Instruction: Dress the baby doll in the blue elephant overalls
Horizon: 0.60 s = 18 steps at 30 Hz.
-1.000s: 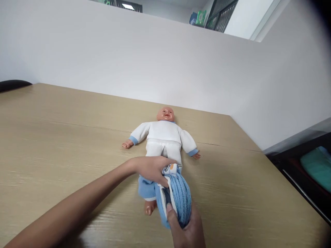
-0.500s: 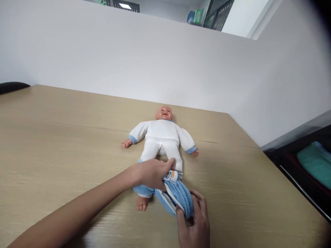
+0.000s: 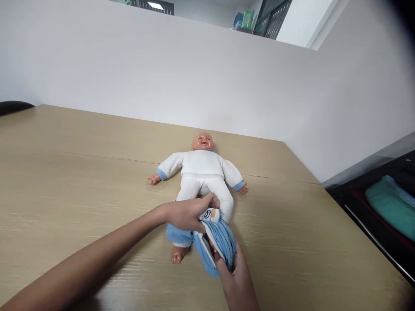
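A baby doll in a white suit with blue cuffs lies on its back on the wooden table, head toward the wall. A blue ribbed knit bootie with a small animal face is over the doll's foot nearest my right side. My left hand is closed on the top edge of the bootie, by the doll's lower leg. My right hand grips the bootie's lower end, thumb inside its opening. The doll's other foot is bare.
A white partition wall runs along the table's far edge and right side. To the right, a dark shelf holds folded teal cloth. A dark chair back shows at far left.
My right hand has shifted under the bootie and its thumb has gone into the opening. The left hand moved slightly up the doll's leg. The view drifted a little.
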Each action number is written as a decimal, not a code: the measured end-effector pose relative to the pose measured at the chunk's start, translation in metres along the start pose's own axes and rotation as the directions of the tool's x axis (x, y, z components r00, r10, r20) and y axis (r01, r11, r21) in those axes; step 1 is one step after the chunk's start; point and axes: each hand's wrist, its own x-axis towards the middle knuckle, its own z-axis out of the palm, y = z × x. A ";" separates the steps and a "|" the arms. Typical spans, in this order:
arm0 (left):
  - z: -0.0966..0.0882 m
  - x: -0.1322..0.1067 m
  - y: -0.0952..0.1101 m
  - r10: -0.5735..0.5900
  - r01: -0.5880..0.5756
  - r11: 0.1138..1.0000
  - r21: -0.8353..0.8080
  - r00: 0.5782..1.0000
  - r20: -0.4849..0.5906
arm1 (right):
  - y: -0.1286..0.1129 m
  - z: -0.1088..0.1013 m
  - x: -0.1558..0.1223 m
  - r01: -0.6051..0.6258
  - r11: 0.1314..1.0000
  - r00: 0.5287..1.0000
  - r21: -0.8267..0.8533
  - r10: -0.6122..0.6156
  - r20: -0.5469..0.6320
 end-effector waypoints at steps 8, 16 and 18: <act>0.005 -0.001 0.001 0.053 -0.058 0.996 -0.067 0.996 -0.073 | -0.026 -0.013 0.014 0.193 0.974 0.979 0.119 -0.199 0.042; -0.006 -0.015 0.013 0.028 -0.055 0.977 -0.204 0.991 -0.134 | -0.044 -0.036 0.045 0.390 0.918 0.899 0.069 -0.396 0.187; -0.008 -0.019 0.013 0.019 -0.048 0.970 -0.240 0.993 -0.119 | -0.059 -0.047 0.056 0.474 0.878 0.853 -0.063 -0.441 0.279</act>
